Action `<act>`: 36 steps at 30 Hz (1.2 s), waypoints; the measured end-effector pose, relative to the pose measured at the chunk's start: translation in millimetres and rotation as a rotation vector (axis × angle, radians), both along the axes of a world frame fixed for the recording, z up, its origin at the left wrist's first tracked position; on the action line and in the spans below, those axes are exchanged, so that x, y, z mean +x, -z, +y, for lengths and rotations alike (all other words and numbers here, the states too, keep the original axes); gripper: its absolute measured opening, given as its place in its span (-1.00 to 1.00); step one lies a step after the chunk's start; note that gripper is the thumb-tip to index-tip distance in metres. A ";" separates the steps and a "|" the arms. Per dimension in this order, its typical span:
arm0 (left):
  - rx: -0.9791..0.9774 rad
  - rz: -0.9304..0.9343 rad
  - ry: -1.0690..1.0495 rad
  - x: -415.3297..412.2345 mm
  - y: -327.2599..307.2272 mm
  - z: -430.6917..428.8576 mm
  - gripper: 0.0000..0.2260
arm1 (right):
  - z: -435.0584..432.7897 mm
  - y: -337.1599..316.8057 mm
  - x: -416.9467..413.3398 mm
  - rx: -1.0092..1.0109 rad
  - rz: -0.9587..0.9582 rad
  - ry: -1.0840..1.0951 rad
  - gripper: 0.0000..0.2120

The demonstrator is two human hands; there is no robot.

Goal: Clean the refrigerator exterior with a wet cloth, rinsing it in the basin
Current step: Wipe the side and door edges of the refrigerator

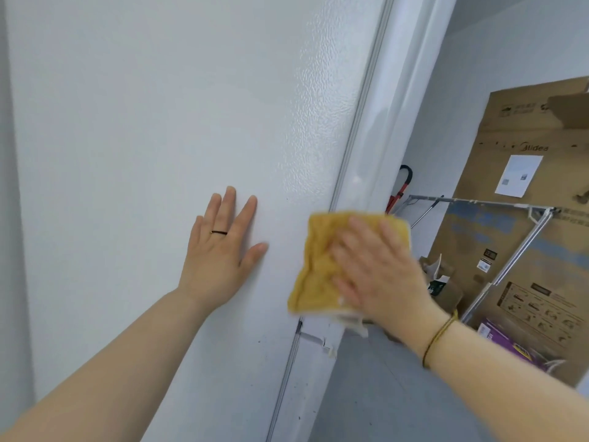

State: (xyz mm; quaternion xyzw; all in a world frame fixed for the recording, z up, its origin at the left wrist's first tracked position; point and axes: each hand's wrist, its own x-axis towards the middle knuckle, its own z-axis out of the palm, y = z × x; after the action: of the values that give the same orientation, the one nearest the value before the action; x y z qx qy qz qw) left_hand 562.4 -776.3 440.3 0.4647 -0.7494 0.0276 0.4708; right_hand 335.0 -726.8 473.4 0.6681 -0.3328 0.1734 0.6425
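Left hand (220,250): lying flat on the refrigerator (159,122), fingers straight, holding nothing.
Right hand (376,269): pressing the yellow cloth (318,266) with straight fingers.

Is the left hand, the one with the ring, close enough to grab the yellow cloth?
Probably yes. The left hand lies flat on the fridge, and the cloth is just beside it with only bare fridge between them. The right hand is pressing the cloth, though.
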 end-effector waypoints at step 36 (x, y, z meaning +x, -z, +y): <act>0.032 -0.011 0.034 -0.2 108.9 17.5 -0.32 | 3.0 111.7 -3.8 0.273 0.003 -0.219 -0.81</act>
State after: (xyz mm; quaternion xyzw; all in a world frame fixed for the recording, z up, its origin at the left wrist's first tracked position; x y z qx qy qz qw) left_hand 562.1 -758.8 331.4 0.4595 -0.7601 0.0103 0.4594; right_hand 331.2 -723.8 361.7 0.7817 -0.2774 0.1946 0.5235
